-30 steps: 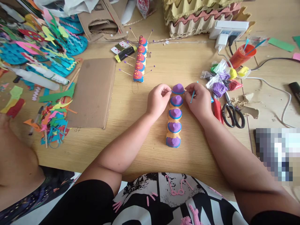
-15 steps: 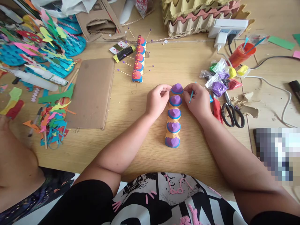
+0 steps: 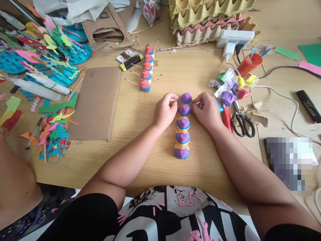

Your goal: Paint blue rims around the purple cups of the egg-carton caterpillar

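A strip of egg-carton cups (image 3: 182,137) lies lengthwise in front of me, each bump topped with purple clay edged in blue. Curled fingers of my left hand (image 3: 165,112) rest against the left edge of its far end, thumb bent inward. On the opposite side, my right hand (image 3: 207,112) is closed, with a thin blue clay tool (image 3: 200,106) sticking out of its fingers. Its fingertips are beside the farthest bumps; their exact contact is hidden. Farther back stands a red-and-blue egg-carton caterpillar (image 3: 146,70) with smiling faces and purple-tipped sticks.
Left are a cardboard sheet (image 3: 96,103), paper scraps (image 3: 56,129) and another person's arm (image 3: 15,174). Right are bagged clay (image 3: 228,97), scissors (image 3: 242,124), a red comb (image 3: 227,119), an orange cup (image 3: 249,64) and a power strip (image 3: 235,37). Egg trays (image 3: 208,31) are stacked behind.
The view has shifted slightly, so most things appear a little lower and to the left. Both hands stay at the strip's far end, with the right hand's fingertips slightly nearer the second bump.
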Demonstrator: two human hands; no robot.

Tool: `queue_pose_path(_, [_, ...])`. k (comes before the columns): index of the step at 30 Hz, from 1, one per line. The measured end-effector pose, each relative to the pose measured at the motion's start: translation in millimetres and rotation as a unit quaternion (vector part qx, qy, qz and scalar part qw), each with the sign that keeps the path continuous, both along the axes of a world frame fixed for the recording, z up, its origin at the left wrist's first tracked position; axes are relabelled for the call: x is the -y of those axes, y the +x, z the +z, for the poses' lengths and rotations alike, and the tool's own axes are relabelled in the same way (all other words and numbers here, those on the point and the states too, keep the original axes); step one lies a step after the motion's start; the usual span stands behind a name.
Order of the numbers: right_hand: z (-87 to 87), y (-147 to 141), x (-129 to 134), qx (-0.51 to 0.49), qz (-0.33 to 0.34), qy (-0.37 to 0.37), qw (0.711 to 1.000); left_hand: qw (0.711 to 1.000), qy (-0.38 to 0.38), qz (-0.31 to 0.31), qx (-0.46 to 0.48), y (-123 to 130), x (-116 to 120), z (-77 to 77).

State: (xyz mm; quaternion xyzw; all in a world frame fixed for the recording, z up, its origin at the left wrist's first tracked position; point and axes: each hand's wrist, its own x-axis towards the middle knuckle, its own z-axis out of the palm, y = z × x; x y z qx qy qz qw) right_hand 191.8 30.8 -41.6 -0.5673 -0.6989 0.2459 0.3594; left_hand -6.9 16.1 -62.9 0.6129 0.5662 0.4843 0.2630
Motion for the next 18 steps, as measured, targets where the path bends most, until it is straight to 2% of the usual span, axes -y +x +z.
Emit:
queue_pose_path(3, [-1.8, 0.2, -1.0, -0.018, 0.020, -0.016, 1.000, 1.000, -0.007, -0.024, -0.009, -0.2, 2.1, 0.2])
queue_pose_path(5, [-2.8, 0.7, -1.9, -0.038, 0.027, -0.020, 0.999, 0.999, -0.008, -0.031, 0.016, -0.1, 2.3, 0.0])
queue_pose_path(11, [-4.1, 1.4, -2.7, -0.190, 0.049, -0.041, 0.980, 0.983, -0.034, -0.026, 0.180, 3.1, 2.3, 8.3])
queue_pose_path(14, [-2.0, 0.1, -1.4, -0.297, 0.078, -0.064, 0.950, 0.949, -0.072, -0.048, 0.305, 5.6, 5.6, 16.8])
queue_pose_path(18, [3.1, -3.0, 2.1, -0.378, 0.107, -0.077, 0.916, 0.860, -0.147, -0.110, 0.476, 7.2, 11.0, 26.0])
